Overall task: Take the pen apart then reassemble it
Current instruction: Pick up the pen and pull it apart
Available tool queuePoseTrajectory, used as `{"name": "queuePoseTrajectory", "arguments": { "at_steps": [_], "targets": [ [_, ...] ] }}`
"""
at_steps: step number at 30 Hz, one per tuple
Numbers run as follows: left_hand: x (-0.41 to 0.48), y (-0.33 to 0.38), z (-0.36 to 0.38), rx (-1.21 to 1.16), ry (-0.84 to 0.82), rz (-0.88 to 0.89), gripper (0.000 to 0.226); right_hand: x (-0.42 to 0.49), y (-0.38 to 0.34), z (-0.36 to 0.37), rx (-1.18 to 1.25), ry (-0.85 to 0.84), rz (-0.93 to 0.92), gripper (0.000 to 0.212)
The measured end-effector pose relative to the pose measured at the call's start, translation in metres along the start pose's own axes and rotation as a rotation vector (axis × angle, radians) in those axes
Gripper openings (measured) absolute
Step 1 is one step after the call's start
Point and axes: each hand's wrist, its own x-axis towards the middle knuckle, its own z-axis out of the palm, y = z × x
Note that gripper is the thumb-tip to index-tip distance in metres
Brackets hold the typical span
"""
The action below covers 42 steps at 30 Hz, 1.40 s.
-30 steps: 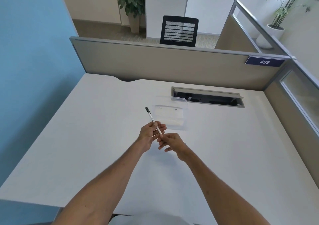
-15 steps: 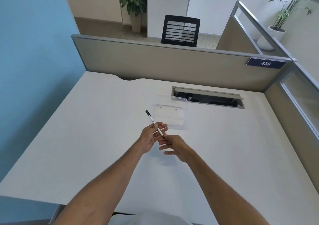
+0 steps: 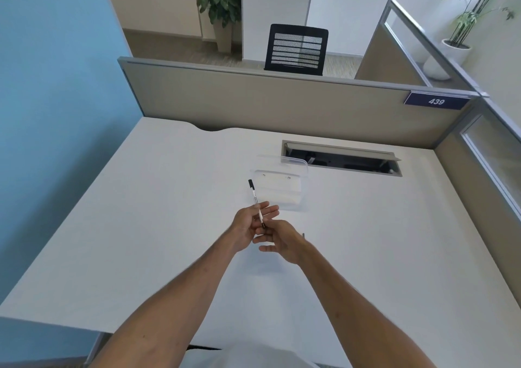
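**Item: slim white pen, black end cap — held above desk, both hands at its near end**

Location. The pen (image 3: 256, 201) was held in the air above the white desk (image 3: 146, 226), just in front of a clear plastic box (image 3: 284, 190) that stood open near the desk's cable slot (image 3: 341, 158). The barrel slanted away from the person, black end farthest off, dark near end down between the hands.

Hands. The left hand (image 3: 248, 228) pinched the lower barrel between thumb and fingers, the remaining fingers spread loosely. The right hand (image 3: 282, 242) met the near end; its fingers were curled there, but whether they actually gripped the tip could not be told at this size.

Handling, as judged. Light, rigid, narrow; smooth plastic likely to turn or slip in a loose pinch. A firm hold on the mid-to-lower barrel with one hand, and a fingertip hold on the end piece with the other, should let it twist or pull off. Inner parts, if any, would be small and apt to roll; the box lay near for them.

Condition. No separated parts could be made out; the pen appeared whole.
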Motion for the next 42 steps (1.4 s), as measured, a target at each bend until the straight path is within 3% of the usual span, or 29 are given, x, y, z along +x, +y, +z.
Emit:
{"name": "queuePoseTrajectory", "arguments": {
  "at_steps": [6, 13, 26, 35, 42],
  "targets": [
    [0.001, 0.003, -0.005, -0.018, -0.058, 0.012, 0.017, 0.002, 0.004, -0.004, 0.086, -0.072, 0.043, 0.037],
    [0.001, 0.004, -0.007, -0.027, -0.064, -0.022, 0.016, 0.003, 0.003, -0.005, 0.094, -0.123, 0.056, 0.038],
    [0.003, 0.004, 0.0, -0.028, 0.02, -0.013, 0.029, 0.007, 0.003, 0.0, -0.025, 0.044, -0.054, 0.034],
    [0.008, 0.004, 0.007, -0.014, 0.133, 0.041, 0.026, 0.013, 0.013, 0.004, -0.037, 0.111, -0.157, 0.028],
    [0.005, 0.013, -0.007, -0.021, 0.026, 0.004, 0.024, 0.012, 0.001, 0.0, 0.117, -0.048, -0.026, 0.038]
  ]
}}
